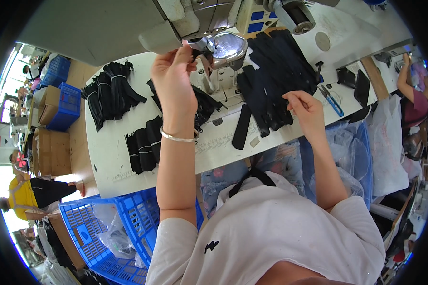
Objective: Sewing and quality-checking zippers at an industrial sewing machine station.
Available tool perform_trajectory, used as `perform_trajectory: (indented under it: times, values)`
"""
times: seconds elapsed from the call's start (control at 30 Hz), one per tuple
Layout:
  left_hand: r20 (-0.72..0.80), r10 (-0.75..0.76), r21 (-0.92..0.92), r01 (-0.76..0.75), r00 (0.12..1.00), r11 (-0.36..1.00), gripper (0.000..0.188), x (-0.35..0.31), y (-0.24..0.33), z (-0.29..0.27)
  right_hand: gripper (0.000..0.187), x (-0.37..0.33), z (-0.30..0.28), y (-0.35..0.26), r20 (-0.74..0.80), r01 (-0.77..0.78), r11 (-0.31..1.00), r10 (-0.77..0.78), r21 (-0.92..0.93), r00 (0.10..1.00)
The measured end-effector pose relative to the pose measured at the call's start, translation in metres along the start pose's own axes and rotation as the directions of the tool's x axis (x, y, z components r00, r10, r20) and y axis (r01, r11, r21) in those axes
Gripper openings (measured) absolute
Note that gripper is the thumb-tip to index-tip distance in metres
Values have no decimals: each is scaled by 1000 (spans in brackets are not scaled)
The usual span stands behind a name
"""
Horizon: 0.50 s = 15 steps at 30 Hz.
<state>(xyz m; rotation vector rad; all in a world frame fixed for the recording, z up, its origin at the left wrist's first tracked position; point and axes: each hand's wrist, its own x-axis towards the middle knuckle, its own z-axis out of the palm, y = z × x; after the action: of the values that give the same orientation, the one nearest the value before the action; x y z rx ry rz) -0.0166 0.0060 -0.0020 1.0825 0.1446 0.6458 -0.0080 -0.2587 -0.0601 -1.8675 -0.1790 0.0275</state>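
Note:
A sewing machine with a shiny metal cover stands at the table's far side. My left hand is raised at the left of its needle area, thumb and fingers pinched together; what they hold, if anything, I cannot make out. My right hand hovers by the near right corner of a pile of black fabric strips, its fingers curled and closed. Whether something thin is in them is hidden. One separate black strip lies near the front edge. Loose black zipper-like strips are partly behind my left forearm.
Tied black bundles lie on the left of the white table, with more bundles nearer me. Blue-handled snips rest at right. Below are a blue crate and a blue bin with plastic bags. Other people are farther off.

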Motion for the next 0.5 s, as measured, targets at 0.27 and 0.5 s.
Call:
perform_trajectory:
  times: [0.27,0.5]
  values:
    - [-284,-53,572,214,957,792,23,-57,-14,-69,32,3,10,5,163,349,613,-340,-709,926]
    - [-232,303,853,44,924,520,19,-69,-30,-73,32,8,9,4,126,242,722,-212,-648,969]
